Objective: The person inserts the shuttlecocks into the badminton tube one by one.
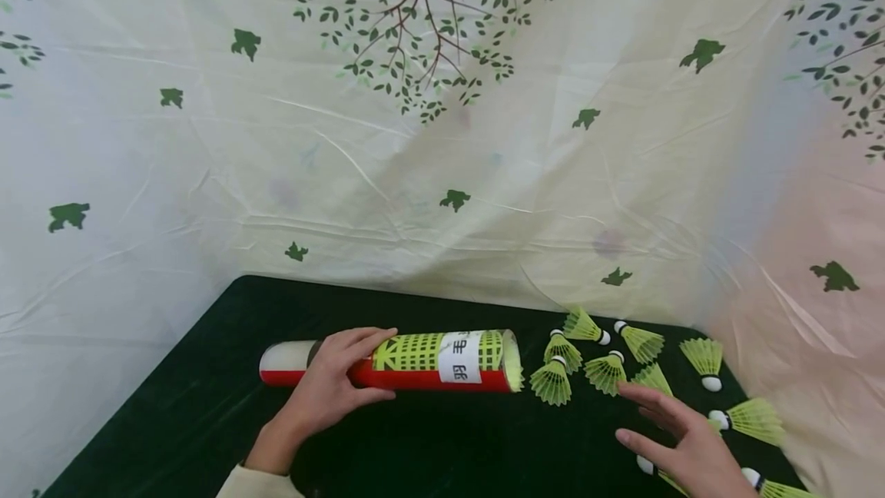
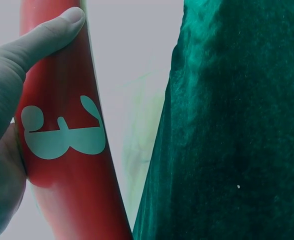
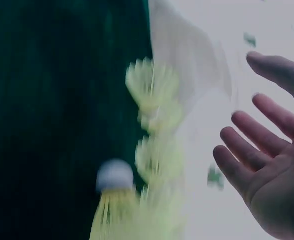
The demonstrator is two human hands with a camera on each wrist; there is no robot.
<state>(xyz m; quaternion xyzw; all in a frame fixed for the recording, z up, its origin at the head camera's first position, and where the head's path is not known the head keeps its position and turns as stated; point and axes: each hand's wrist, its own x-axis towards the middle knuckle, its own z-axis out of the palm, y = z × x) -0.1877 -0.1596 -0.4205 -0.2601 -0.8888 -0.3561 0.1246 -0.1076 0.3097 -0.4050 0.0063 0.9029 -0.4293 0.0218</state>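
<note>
My left hand (image 1: 339, 375) grips a red shuttlecock tube (image 1: 422, 379) around its body, the thumb (image 2: 57, 32) lying along the red side in the left wrist view. The tube lies sideways, its right end towards the loose shuttlecocks, and yellow-green netting shows through its upper side, with feather tips at that end. My right hand (image 1: 681, 440) holds nothing; its fingers (image 3: 247, 145) are spread and extended. In the head view it overlaps a shuttlecock (image 1: 653, 379) and partly hides others, one with a white cork (image 1: 645, 465) below it.
Several yellow-green shuttlecocks lie scattered over the right part of the dark green table (image 1: 173, 406), including one by the right edge (image 1: 754, 419) and one at the back (image 1: 584, 327). A pale curtain (image 1: 387, 175) with leaf prints hangs behind the table.
</note>
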